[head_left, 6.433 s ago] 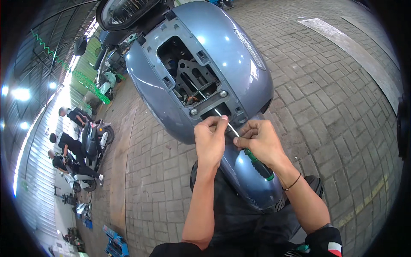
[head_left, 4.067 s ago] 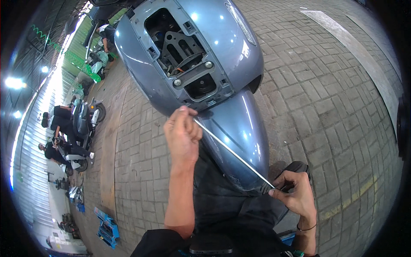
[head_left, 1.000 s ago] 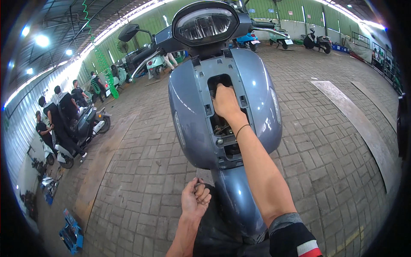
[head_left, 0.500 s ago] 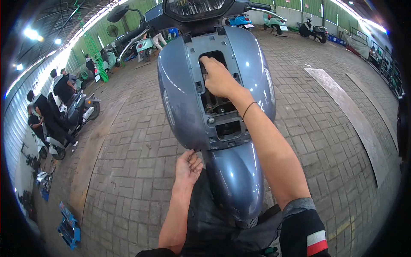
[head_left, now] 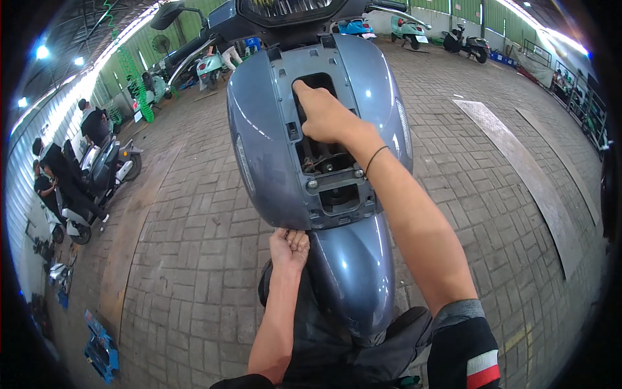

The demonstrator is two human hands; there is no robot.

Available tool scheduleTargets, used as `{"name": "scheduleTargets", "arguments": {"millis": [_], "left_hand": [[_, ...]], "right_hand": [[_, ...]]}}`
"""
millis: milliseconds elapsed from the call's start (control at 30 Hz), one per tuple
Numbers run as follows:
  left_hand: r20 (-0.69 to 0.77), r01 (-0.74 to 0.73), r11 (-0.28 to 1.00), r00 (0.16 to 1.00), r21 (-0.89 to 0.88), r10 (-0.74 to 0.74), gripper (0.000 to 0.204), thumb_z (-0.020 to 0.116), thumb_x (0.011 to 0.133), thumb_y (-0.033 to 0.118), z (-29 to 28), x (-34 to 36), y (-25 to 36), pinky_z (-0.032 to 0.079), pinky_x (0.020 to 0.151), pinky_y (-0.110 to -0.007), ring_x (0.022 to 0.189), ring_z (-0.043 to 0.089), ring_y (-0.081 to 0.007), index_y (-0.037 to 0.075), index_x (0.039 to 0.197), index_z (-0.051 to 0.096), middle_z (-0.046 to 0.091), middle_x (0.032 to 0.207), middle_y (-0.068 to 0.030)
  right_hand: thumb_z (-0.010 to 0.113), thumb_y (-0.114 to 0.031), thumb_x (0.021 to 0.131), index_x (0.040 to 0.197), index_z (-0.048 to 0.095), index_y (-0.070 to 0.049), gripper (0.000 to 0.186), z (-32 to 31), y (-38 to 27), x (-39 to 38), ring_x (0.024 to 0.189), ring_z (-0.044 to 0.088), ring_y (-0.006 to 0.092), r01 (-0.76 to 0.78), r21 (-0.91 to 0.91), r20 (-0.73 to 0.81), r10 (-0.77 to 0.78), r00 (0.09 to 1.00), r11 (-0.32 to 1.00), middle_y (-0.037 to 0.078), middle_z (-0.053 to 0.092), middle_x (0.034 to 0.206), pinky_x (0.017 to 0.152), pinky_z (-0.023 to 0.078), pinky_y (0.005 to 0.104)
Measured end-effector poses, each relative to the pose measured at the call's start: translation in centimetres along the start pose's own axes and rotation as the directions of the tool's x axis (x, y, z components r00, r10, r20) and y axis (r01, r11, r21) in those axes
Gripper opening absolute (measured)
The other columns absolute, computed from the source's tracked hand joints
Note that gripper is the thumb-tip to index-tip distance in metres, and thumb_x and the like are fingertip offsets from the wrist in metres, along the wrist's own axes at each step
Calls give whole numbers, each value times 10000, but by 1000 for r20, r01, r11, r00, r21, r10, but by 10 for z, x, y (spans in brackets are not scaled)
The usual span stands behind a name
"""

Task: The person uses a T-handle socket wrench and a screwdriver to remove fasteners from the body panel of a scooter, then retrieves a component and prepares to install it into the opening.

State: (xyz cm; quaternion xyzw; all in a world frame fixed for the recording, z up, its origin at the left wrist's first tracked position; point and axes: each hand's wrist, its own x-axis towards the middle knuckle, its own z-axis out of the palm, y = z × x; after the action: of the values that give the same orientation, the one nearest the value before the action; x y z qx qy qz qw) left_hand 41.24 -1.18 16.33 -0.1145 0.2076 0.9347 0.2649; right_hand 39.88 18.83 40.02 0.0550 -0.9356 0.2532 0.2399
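A scooter's glossy blue-grey front panel (head_left: 259, 155) stands before me, with its middle cover off and an upper and a lower opening showing. My right hand (head_left: 324, 115) reaches into the upper opening; its fingertips are hidden inside. At the panel's lower left edge is my left hand (head_left: 289, 248), palm up and fingers curled closed, the tips tucked against the underside. Whatever it pinches there is hidden. Below the panel sits the matching front fender (head_left: 353, 279). Two bolt heads, one of them the left bolt (head_left: 312, 184), show between the openings.
The headlight (head_left: 288, 8) and handlebar are above. Flat boards lie on the brick floor at right (head_left: 518, 175) and left. A blue tool case (head_left: 102, 350) is at lower left. People stand by a dark scooter (head_left: 107, 155) at left; more scooters are parked behind.
My left hand has shifted right along the panel's lower edge, its fingertips now tucked under it. My right hand stays in the upper opening. The whole view has shifted slightly.
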Motion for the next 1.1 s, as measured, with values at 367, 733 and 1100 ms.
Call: {"name": "scheduleTargets", "arguments": {"millis": [367, 733, 1100], "left_hand": [[46, -86, 957, 996, 277, 77, 129, 523, 1016, 117, -13, -65, 8, 232, 462, -270, 481, 263, -91, 73, 901, 565, 295, 581, 32], [134, -249, 884, 968, 396, 213, 141, 495, 1023, 87, -4, -82, 30, 232, 464, -285, 492, 246, -79, -1, 1049, 602, 294, 588, 32], [612, -689, 300, 725, 660, 317, 144, 602, 1042, 91, 76, -77, 12, 229, 460, -265, 479, 299, -37, -13, 1135, 636, 392, 605, 75]], "right_hand": [[564, 52, 842, 1180, 638, 109, 351, 1, -20, 11, 1176, 630, 521, -129, -87, -153, 114, 982, 988, 373, 674, 1163, 1031, 517, 531], [624, 65, 817, 1145, 701, 11, 341, -27, 5, -27, 1121, 649, 501, 148, -197, -159, -180, 971, 969, 337, 663, 1165, 992, 531, 525], [803, 30, 723, 1091, 662, -41, 400, 20, -4, -101, 948, 644, 390, 37, -49, -371, -53, 927, 998, 178, 645, 910, 815, 528, 484]]}}
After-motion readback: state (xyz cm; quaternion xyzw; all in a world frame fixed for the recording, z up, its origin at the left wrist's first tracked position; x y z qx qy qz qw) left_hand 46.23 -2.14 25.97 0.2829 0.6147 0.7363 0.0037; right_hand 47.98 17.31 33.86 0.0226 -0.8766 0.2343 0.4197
